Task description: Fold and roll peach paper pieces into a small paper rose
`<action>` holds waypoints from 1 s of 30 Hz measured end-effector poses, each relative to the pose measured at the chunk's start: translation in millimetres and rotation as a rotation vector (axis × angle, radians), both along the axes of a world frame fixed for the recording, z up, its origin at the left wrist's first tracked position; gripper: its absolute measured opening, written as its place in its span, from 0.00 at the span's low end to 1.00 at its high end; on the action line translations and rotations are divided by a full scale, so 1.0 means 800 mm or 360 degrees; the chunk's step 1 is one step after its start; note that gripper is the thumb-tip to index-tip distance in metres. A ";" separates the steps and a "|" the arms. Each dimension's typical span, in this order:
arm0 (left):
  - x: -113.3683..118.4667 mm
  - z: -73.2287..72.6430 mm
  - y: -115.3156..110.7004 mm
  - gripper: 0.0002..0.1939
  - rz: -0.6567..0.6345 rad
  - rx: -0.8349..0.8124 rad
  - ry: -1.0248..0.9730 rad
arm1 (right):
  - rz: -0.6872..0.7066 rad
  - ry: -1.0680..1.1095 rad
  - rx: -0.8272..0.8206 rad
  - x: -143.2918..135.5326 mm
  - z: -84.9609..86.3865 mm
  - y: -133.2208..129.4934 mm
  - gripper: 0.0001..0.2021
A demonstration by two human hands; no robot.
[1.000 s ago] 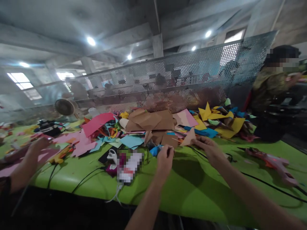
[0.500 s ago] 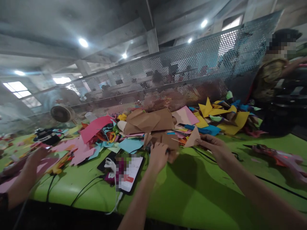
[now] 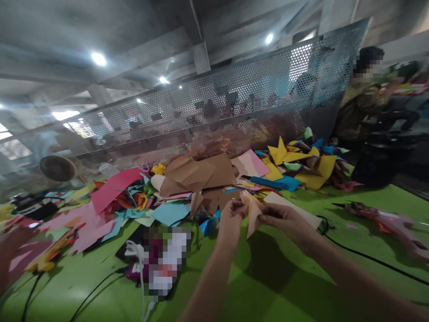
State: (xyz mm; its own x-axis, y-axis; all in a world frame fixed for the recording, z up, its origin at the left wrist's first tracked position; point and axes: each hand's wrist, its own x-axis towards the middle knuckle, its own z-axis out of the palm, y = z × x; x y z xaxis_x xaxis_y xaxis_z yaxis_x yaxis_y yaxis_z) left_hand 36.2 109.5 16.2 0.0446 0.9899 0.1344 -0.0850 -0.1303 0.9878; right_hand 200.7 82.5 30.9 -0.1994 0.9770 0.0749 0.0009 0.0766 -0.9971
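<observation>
A small folded piece of tan paper (image 3: 253,215) stands tilted between my two hands, above the green table. My left hand (image 3: 232,220) has its fingers closed at the paper's left edge. From the other side my right hand (image 3: 283,220) pinches it between thumb and fingers. Behind my right hand lies a flat beige sheet (image 3: 296,209), partly covered by the hand. A crumpled blue thing (image 3: 211,225) lies just left of my left hand. Brown paper sheets (image 3: 201,172) are heaped beyond my hands, with a blue cutter-like tool (image 3: 268,182) beside them.
A pink glue gun (image 3: 390,221) lies at the right, near a black cable (image 3: 365,254). Left of my forearm is a phone (image 3: 170,264) with white cables. Coloured paper scraps (image 3: 90,223) spread leftward. Another person's blurred hand (image 3: 11,250) is at the left edge; a perforated metal screen (image 3: 214,112) stands behind.
My left hand has left the brown paper and joined my right hand at the tan piece. That piece is now upright and folded between them. The view has shifted right.
</observation>
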 end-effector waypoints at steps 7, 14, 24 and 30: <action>-0.007 0.000 -0.018 0.16 -0.0228 -0.0327 -0.0322 | -0.0100 -0.0248 0.0190 -0.002 -0.004 -0.003 0.13; -0.013 0.000 -0.013 0.24 -0.0164 -0.0385 -0.0408 | 0.0003 -0.0210 0.0072 -0.009 0.000 -0.012 0.13; -0.022 -0.001 -0.011 0.15 0.0167 -0.0403 -0.0417 | -0.0279 0.0160 -0.0024 0.008 0.002 -0.006 0.14; -0.023 -0.004 -0.011 0.14 0.0208 -0.0375 -0.0375 | -0.0364 0.0137 -0.0057 0.006 0.005 -0.006 0.19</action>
